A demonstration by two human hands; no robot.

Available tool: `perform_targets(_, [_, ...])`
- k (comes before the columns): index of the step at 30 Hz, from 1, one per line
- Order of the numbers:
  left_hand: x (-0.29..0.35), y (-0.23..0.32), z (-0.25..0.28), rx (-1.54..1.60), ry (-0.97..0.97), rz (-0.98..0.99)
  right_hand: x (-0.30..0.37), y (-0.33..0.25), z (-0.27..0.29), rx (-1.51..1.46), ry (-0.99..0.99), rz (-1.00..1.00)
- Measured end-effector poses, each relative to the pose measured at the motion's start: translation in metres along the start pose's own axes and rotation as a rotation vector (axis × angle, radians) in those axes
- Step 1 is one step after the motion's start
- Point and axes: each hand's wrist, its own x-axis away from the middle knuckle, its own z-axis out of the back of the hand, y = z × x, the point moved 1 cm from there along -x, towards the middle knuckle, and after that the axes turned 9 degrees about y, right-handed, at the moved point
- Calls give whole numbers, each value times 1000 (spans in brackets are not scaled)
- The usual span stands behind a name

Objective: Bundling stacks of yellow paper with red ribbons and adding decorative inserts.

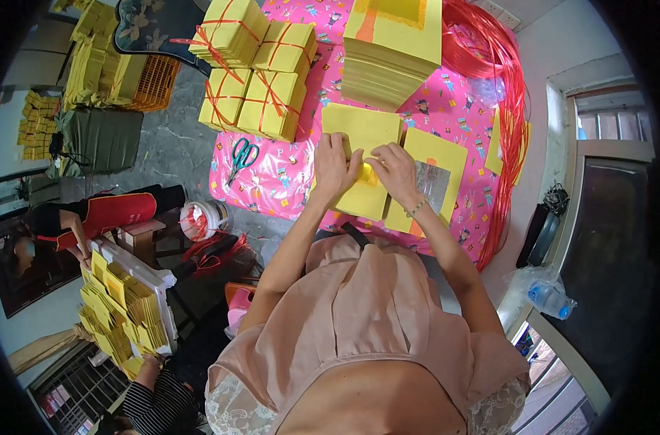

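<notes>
A stack of yellow paper (363,125) lies in front of me on a table with a pink patterned cover (268,192). My left hand (335,165) rests on its left part, fingers bent over the paper and thumb held apart. Over its right part, my right hand (394,172) has its fingers curled together; whether a sheet is pinched in them is hidden. Between and below the hands shows a brighter gold patch (368,177). Just right of this stack lies yellow paper with a silver square (433,187), partly under my right wrist.
Tied yellow paper bundles (272,101) and teal-handled scissors (241,158) lie at left. Behind the hands rises a tall paper stack (388,69). Red plastic string (517,123) hangs along the right edge. At far left, people handle paper at a white-edged table (163,308).
</notes>
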Motion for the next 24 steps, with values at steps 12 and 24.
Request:
perform_targets(12, [-3,-3,4,45,-66,22,6,-13,7,61,-39,1])
perform_targets(24, [0,-21,22,-5,-72,58,-2,-9,-3,73,-225,-216])
